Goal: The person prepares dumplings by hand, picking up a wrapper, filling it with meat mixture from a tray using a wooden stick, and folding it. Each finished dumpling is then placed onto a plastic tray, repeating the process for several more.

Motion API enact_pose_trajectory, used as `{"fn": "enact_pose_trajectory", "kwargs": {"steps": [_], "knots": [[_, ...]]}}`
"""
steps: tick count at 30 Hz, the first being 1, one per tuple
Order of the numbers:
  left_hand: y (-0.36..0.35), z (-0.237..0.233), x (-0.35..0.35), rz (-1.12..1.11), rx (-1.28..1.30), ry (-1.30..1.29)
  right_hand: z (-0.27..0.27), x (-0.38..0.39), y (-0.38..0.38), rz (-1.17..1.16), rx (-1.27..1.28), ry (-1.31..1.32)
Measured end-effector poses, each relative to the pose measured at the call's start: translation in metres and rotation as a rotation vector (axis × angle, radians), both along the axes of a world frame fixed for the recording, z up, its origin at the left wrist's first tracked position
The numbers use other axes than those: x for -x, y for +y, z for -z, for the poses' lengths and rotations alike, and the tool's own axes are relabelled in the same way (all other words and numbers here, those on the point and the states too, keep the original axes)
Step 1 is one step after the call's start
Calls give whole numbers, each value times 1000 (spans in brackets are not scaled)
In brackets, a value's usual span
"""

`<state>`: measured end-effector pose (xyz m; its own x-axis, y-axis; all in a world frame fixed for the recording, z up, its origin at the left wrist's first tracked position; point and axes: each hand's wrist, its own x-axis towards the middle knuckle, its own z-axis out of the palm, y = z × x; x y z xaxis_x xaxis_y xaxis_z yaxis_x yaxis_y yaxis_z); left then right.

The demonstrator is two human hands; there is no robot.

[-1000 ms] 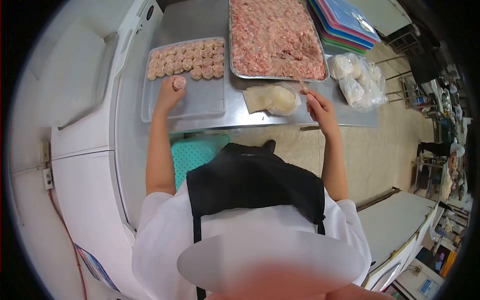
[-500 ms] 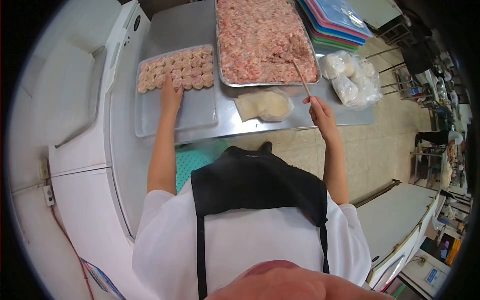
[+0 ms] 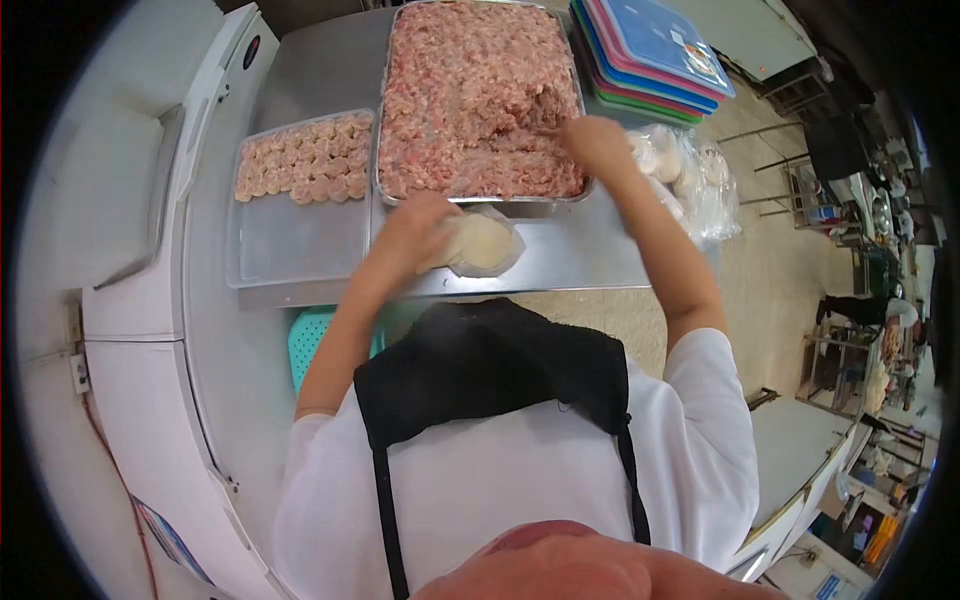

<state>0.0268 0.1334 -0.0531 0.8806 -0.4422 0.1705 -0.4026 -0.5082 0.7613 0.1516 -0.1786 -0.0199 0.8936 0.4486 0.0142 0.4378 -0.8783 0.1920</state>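
Observation:
My right hand (image 3: 600, 147) is over the right side of a large metal tray (image 3: 385, 120) of ground meat filling (image 3: 470, 80). Its fingers are closed round a thin stick (image 3: 545, 131), whose end goes into a hollow in the meat. My left hand (image 3: 415, 236), smeared by motion, is at the left end of a stack of round dumpling wrappers (image 3: 487, 243) on thin plastic. Whether those fingers pinch a wrapper I cannot tell. Left of the meat, rows of filled dumplings (image 3: 305, 160) fill the far half of a clear plastic tray (image 3: 300, 245).
Coloured plastic lids or trays (image 3: 660, 50) are stacked behind on the right. Plastic bags with pale round contents (image 3: 690, 175) lie at the table's right end. A white freezer (image 3: 135, 250) stands to the left, and a teal perforated basket (image 3: 312, 345) sits below the table (image 3: 570, 255).
My left hand has left the dumplings and moved right to the wrappers. My right hand has moved forward over the meat, pushing the stick into it. The view has shifted slightly.

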Motion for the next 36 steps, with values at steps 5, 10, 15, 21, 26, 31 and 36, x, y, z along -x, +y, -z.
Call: {"fn": "enact_pose_trajectory", "kwargs": {"steps": [5, 10, 15, 21, 26, 31, 36], "knots": [[-57, 9, 16, 45, -186, -104, 12, 36, 26, -285, -194, -77], [-40, 27, 4, 75, -61, 84, -45, -1, -4, -160, -142, 48], [-52, 12, 10, -19, -41, 98, -19, 5, 5, -266, -73, 98], [-61, 18, 11, 35, -154, -144, 5, 26, 9, -106, -367, 204], [-40, 6, 1, 35, 162, 156, -27, 29, 9, -57, -274, 263], [-25, 4, -18, -51, 342, 309, -3, 50, 28, -51, -410, 301], [-17, 18, -52, -249, 997, 780, -14, 63, 42, 158, -772, 349]]}}
